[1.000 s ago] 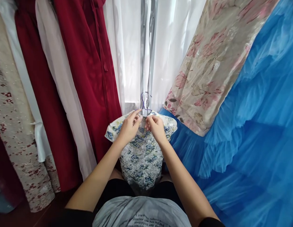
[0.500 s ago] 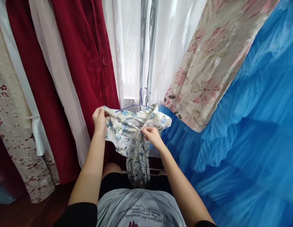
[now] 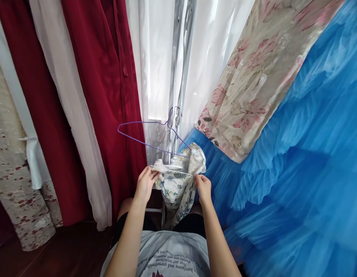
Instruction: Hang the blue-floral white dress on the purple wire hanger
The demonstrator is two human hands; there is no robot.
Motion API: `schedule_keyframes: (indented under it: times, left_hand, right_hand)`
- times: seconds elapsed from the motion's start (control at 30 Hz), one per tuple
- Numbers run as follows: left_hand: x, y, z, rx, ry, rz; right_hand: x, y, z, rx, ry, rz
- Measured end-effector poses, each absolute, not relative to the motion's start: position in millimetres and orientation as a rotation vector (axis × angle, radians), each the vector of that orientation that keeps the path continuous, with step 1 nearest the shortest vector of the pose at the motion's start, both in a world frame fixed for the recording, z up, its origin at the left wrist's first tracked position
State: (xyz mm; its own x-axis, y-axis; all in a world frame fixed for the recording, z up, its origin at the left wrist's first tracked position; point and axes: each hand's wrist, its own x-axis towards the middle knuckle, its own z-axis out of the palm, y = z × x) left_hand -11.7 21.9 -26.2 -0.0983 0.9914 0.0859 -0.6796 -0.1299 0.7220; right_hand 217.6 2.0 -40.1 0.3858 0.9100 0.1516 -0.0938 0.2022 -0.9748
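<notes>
A white dress with blue and yellow flowers (image 3: 174,188) hangs low before me, its lower part falling between my legs. My left hand (image 3: 145,182) pinches its left edge. On the other side my right hand (image 3: 203,186) grips the cloth with bent fingers. The purple wire hanger (image 3: 138,122) hooks onto a metal rack pole at centre. Its left arm is bare, while its right end still sits inside the dress's right shoulder. The fingertips of my right hand are partly hidden by folds.
Dark red gowns (image 3: 109,77) and a pale sheer panel (image 3: 63,77) hang at left. At right hang a beige floral garment (image 3: 247,96) and a wide blue tulle skirt (image 3: 305,177). A white curtain (image 3: 159,57) and metal poles (image 3: 181,65) stand behind the hanger.
The dress's left shoulder has come off the hanger, baring the hanger's left arm. My left hand has moved right and down with the cloth; my right hand has shifted right and down.
</notes>
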Motion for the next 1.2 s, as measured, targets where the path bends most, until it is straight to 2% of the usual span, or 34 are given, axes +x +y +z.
schedule_keyframes:
  times: [0.1,0.2,0.3,0.37,0.5,0.6,0.73,0.87,1.07,1.2]
  left_hand:
    - [19.9,2.0,-7.0,1.065,0.63,1.558]
    - [43.2,-13.6,5.0,1.425,0.727,1.468]
    - [50.5,-17.5,6.1,1.596,0.701,1.424]
    - [49.0,-15.6,1.5,1.658,0.63,1.28]
    - [40.7,-11.2,-20.5,1.741,0.518,0.691]
    - [27.3,-8.5,-40.6,1.959,0.715,0.513]
    - [0.4,-1.0,-43.9,2.059,0.914,0.695]
    - [-18.8,9.9,-11.9,2.07,0.942,0.95]
    - [-56.1,28.3,34.6,2.021,1.033,1.256]
    - [-106.0,47.8,37.0,2.267,1.233,1.144]
  right_hand:
    - [212.7,-6.4,-34.4,-1.107,-1.188,0.841]
    - [196.1,-16.9,-22.7,-0.935,-1.418,1.26]
    - [189.8,-28.0,-14.2,-0.718,-1.315,1.584]
    - [197.5,-35.4,-9.8,-0.673,-1.277,1.61]
    - [239.1,-45.8,4.6,-0.809,-1.435,1.609]
    - [280.5,-37.7,23.8,-0.971,-1.553,1.436]
    - [318.1,10.6,56.2,-1.111,-1.546,1.019]
    - [307.4,77.5,87.9,-1.033,-1.499,0.839]
    - [242.2,127.2,108.3,-0.828,-1.512,1.063]
    - [236.9,125.1,112.6,-0.711,-1.554,1.137]
